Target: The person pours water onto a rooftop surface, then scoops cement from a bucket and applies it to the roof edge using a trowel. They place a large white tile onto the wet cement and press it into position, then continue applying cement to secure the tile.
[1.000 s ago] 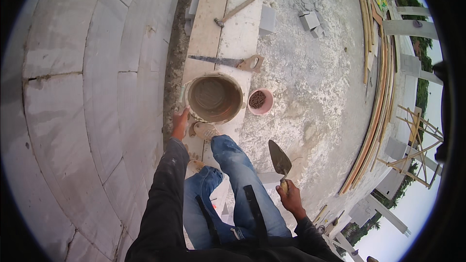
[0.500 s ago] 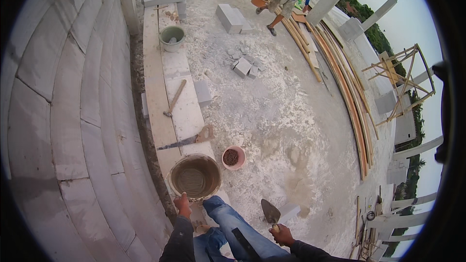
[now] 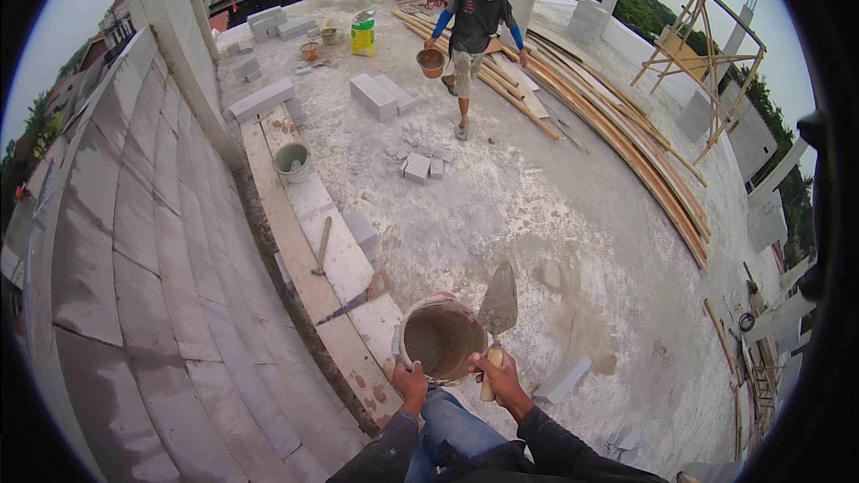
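Note:
Before me a grey bucket [image 3: 400, 340], its inner wall smeared with mortar, is held up above the planks. My left hand [image 3: 411, 385] is closed on its near left rim. My right hand [image 3: 503, 377] grips the wooden handle of a pointed trowel [image 3: 500, 300], its mortar-coated blade pointing away from me beside the bucket. Those right fingers are also against the bucket's near right rim. A handsaw [image 3: 379, 285] lies partly behind the bucket, across the planks [image 3: 338, 261]. Farther along them lies a hammer [image 3: 323, 246].
A light block wall [image 3: 170, 277] runs along my left. Another person [image 3: 479, 22] walks ahead with an orange bucket [image 3: 430, 61]. A green bucket [image 3: 292, 163] stands on the far planks. Blocks [image 3: 374, 97] and broken pieces [image 3: 418, 166] lie mid-floor; long timbers [image 3: 626, 148] lie right.
My left hand has lifted the bucket and moved it right. My right hand, with the trowel, has come to its rim. The view has tilted up; the other person has turned toward me.

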A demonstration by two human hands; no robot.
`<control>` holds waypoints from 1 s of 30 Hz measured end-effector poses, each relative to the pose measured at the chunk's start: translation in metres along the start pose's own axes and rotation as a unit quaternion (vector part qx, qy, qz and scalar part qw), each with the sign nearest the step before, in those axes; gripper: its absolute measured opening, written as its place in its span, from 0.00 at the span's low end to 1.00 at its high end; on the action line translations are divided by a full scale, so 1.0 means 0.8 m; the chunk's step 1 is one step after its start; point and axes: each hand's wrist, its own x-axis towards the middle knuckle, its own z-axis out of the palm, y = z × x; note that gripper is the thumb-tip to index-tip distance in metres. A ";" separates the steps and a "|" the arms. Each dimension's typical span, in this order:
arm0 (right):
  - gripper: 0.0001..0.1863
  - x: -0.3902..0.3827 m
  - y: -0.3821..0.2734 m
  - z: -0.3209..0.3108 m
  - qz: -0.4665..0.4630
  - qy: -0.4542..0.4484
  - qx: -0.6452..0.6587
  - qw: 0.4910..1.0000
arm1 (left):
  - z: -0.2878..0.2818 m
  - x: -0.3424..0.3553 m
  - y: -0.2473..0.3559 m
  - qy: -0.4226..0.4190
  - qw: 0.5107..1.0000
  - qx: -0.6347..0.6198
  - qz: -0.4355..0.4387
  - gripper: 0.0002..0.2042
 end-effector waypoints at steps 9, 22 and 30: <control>0.14 0.035 -0.030 0.075 -0.158 0.124 -0.231 0.952 | 0.055 -0.115 0.080 -0.124 0.984 -0.058 0.114 0.23; 0.13 0.120 -0.024 -0.005 -0.167 0.233 0.093 0.954 | 0.049 -0.065 0.086 -0.384 0.914 0.052 0.117 0.56; 0.15 0.206 -0.051 -0.055 -0.150 0.267 0.220 0.926 | -0.070 0.012 -0.003 -0.217 0.974 0.030 -0.059 0.54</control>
